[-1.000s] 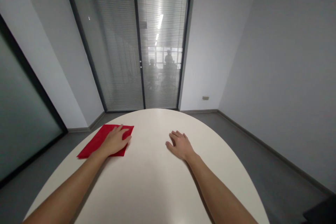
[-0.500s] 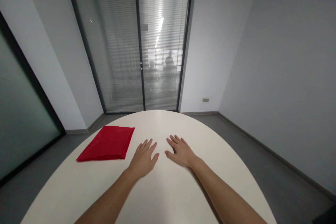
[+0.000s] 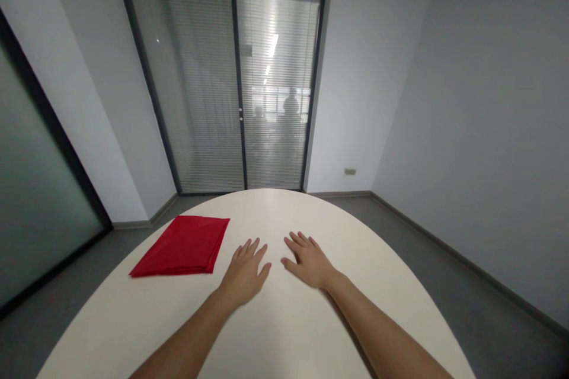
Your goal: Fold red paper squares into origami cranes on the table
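Note:
A folded red cloth [image 3: 182,246] lies flat on the left part of the round white table [image 3: 267,331], with its layered edges facing me and to the right. My left hand [image 3: 243,275] rests palm down just right of the cloth, apart from it, with fingers spread. To its right, my right hand [image 3: 310,262] is also palm down on the tabletop, fingers stretched out. A narrow gap separates the two hands. Neither holds anything.
Beyond the table stands a dark-framed glass door [image 3: 240,89] with blinds, and blurred silhouettes of people [image 3: 291,106] show behind it. A wall socket [image 3: 349,172] sits low on the back wall. A frosted glass panel [image 3: 40,189] is at the left.
The whole view has shifted slightly, so everything sits a little lower in the picture. Both hands and the cloth keep their places on the table.

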Available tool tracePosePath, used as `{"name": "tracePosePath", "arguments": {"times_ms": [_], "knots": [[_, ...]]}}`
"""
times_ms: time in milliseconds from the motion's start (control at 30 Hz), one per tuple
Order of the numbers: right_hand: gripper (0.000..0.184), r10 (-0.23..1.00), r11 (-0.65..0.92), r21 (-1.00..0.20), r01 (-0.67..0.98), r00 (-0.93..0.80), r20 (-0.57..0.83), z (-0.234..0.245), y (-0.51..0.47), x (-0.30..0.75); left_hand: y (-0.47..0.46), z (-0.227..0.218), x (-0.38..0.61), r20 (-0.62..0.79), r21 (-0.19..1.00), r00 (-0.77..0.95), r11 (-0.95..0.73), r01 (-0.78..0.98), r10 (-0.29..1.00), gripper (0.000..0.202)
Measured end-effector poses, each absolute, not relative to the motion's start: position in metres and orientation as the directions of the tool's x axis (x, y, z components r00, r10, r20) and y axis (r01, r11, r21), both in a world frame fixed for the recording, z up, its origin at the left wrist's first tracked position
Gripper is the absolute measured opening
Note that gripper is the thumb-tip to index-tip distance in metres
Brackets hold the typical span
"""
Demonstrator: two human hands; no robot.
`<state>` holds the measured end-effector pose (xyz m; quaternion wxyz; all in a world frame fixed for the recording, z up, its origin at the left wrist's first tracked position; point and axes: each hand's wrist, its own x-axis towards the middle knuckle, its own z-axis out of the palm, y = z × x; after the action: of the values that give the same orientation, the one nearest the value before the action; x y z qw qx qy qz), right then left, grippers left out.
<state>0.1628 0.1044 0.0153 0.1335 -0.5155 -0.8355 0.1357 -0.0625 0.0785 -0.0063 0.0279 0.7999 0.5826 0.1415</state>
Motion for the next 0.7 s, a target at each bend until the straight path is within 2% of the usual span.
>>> {"name": "tracePosePath", "arguments": {"times_ms": [200,333,467,700], "knots": [[0.073,0.895,0.438,-0.359,0.824,-0.436,0.092,0.014,0.105,0.163,0.078,-0.007,-0.062,0.256,0.221,0.263,-0.321,0.921,0.930,0.050],[0.073,0.895,0.441,-0.351,0.826,-0.437,0.094,0.012,0.106,0.162,0.075,0.006,-0.060,0.341,0.178,0.232,-0.305,0.935,0.911,0.045],[0.074,0.894,0.441,-0.347,0.828,-0.439,0.090,0.011,0.108,0.163,0.075,0.034,-0.066,0.398,0.100,0.136,-0.191,0.977,0.907,0.038],[0.074,0.892,0.444,-0.350,0.825,-0.445,0.083,0.008,0.109,0.163,0.087,0.053,-0.115,0.371,0.031,-0.189,0.191,0.981,0.909,0.047]]}}
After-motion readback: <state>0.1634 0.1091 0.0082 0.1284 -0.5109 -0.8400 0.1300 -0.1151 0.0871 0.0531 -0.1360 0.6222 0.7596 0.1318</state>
